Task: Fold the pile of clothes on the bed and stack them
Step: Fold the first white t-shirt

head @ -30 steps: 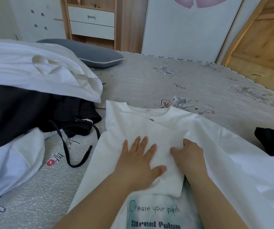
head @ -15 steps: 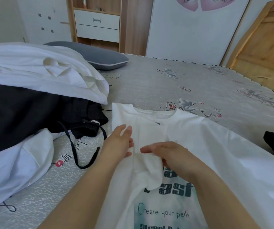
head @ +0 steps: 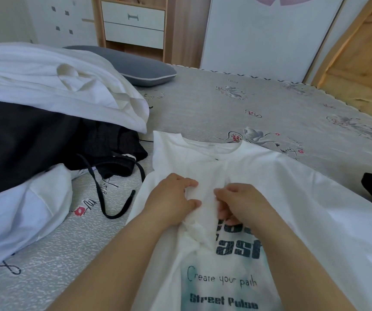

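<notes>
White printed T-shirt (head: 281, 187): spread on bed (head: 236, 108), beneath both hands. Left hand (head: 171, 196), right hand (head: 239, 203): each pinching bunched chest fabric between them. Unfolded pile (head: 45, 122): left of left hand. Step: folding first shirt, judged. Next: flatten bunch, fold side inward.
</notes>
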